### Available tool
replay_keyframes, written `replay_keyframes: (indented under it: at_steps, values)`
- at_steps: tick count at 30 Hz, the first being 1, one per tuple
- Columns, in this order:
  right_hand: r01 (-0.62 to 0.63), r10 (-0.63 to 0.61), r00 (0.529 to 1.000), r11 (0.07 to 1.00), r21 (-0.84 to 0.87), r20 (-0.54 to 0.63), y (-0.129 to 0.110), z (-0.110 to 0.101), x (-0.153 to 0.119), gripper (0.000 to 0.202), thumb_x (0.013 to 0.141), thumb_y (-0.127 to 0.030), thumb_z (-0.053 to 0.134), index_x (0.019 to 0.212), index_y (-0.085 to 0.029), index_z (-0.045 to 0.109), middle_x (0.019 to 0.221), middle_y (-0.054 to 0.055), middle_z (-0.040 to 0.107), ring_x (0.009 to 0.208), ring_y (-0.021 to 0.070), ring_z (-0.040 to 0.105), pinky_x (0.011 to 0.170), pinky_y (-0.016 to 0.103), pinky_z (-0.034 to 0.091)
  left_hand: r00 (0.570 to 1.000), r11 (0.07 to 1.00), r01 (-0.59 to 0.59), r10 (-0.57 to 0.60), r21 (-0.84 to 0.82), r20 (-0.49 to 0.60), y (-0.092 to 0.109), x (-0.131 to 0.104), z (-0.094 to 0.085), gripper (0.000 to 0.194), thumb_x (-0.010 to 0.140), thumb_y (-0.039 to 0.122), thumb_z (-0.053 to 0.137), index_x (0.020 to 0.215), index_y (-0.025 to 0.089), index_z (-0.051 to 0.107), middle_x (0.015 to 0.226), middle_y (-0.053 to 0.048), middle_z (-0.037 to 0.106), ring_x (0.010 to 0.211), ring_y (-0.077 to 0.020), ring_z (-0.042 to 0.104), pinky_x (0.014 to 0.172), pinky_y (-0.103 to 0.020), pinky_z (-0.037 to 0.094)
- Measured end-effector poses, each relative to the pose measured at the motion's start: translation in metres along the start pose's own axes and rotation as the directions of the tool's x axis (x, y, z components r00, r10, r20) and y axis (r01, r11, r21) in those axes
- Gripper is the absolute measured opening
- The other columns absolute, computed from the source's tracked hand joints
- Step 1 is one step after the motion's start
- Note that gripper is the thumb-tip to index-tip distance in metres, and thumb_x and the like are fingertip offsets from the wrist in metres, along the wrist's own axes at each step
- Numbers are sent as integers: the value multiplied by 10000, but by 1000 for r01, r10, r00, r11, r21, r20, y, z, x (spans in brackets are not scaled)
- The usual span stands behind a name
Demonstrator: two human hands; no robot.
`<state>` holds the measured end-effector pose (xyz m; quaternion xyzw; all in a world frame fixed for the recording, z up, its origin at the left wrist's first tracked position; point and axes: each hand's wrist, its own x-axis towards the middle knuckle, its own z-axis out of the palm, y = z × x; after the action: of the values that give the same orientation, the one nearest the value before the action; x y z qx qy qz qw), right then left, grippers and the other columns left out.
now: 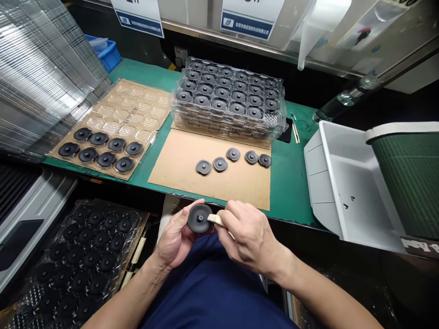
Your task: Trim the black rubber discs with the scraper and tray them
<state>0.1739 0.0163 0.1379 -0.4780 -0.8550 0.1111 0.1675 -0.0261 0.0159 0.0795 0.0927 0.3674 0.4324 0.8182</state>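
My left hand (176,235) grips a round black plastic part (198,223) by its edge, its face with a small central stud turned up toward me. In my right hand (248,233) is a cream-coloured strip-like tool (215,220), its flat end against or just over the part's right side; I cannot tell whether it touches. Most of the tool is hidden by my fingers. Both hands are in front of the table edge, above my lap. Beyond them, several similar black parts (220,164) lie loose on a cardboard sheet (178,155).
Stacked clear trays (226,119) of black parts stand behind the cardboard. A partly filled tray (126,105) lies left. At right are a grey bin (324,169) and a green conveyor belt (408,183). Another filled tray (87,246) sits low at left; a blue crate (110,55) stands behind.
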Motion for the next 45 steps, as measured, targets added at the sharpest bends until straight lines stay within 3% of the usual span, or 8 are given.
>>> replay_keyframes:
  at_steps: [5,10,14,19,25,30,34,45]
  values:
    - [21,-19,1000,998,-66,20,1,0,0,182,1002,-205,457,873,-185,583,846,47,522,758,206,399,681,368,269,987,985,149,-154,84,48,-3,4,-3,404,897,489,735,1110,150,783,934,-98,760,777,-221,701,688,-410,654]
    - [265,-257,961,961,-74,104,4,-7,12,116,983,-269,556,1007,-175,619,938,58,571,808,211,419,696,374,282,918,932,357,-362,62,161,-14,7,-7,412,916,521,691,911,118,774,765,-96,729,630,-222,689,572,-385,627]
    - [442,-440,896,897,-26,57,3,-8,20,146,989,-292,567,1075,-189,624,981,54,595,863,214,459,706,373,303,926,947,321,-319,24,204,-14,3,-8,226,924,357,715,971,146,783,835,-62,753,720,-218,722,669,-343,618]
    - [28,-21,991,998,49,-129,-7,-3,13,236,1002,-221,474,778,-189,540,758,29,503,696,174,411,646,345,306,992,999,-10,15,-37,126,4,1,-7,502,798,352,865,1276,304,718,1222,-40,752,1065,-219,711,966,-356,572]
    - [-109,129,984,982,156,-123,-15,4,3,250,1016,-226,448,788,-195,544,746,10,488,629,144,412,614,309,307,982,983,-173,167,59,89,9,-5,-5,539,743,257,905,1252,330,746,1300,-48,736,1253,-252,649,1072,-331,510]
    - [-23,35,998,978,209,-54,-13,4,0,195,992,-232,482,808,-197,534,782,9,507,654,143,427,619,300,306,980,982,-180,175,47,100,6,-8,-2,504,771,280,887,1254,316,747,1285,-57,747,1208,-228,682,1049,-296,527]
    - [-110,123,990,980,168,-70,-8,4,-1,189,1002,-233,480,831,-195,549,785,5,502,648,138,433,612,294,298,981,987,-157,152,36,122,7,-8,-3,481,792,278,871,1256,295,747,1292,-63,745,1202,-227,690,1047,-297,535]
    - [23,-21,1000,983,183,-14,0,-1,-3,186,984,-224,485,806,-201,532,792,2,524,651,138,438,600,294,297,992,995,-79,73,53,107,4,-9,-8,447,864,331,800,1299,261,723,1279,-92,747,1208,-247,687,1034,-305,545]
